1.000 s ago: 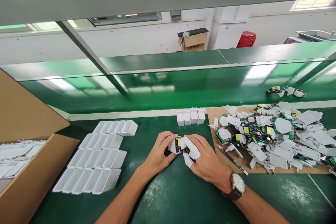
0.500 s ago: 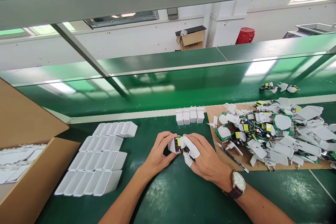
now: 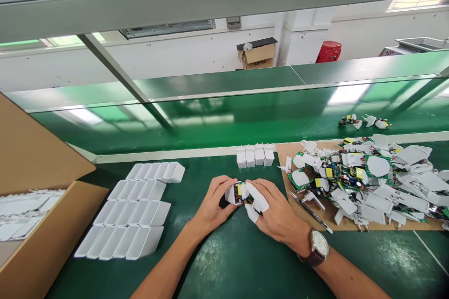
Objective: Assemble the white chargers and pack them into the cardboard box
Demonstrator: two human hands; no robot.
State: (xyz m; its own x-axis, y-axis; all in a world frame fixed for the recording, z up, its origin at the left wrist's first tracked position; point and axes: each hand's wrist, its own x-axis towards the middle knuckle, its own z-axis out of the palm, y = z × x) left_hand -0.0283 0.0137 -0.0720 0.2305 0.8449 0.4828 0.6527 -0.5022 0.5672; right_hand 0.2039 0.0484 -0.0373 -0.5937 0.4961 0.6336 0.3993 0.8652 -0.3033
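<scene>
Both hands meet over the green mat at the middle of the view. My left hand [image 3: 213, 205] grips a small white charger shell [image 3: 231, 194] with a green and yellow circuit board [image 3: 240, 190] sticking out of its open end. My right hand [image 3: 271, 210], wearing white finger cots and a wristwatch, pinches the board end of the same piece. Fingers of both hands are curled closed around it.
Rows of empty white shells [image 3: 133, 210] lie at the left beside an open cardboard box [image 3: 38, 238]. A few closed white chargers [image 3: 255, 155] stand behind my hands. A pile of boards and plug covers [image 3: 365, 177] sits on cardboard at the right, with tweezers [image 3: 308, 211] at its edge.
My hands have stayed in the same grip on the shell and board. Only the camera view has shifted slightly.
</scene>
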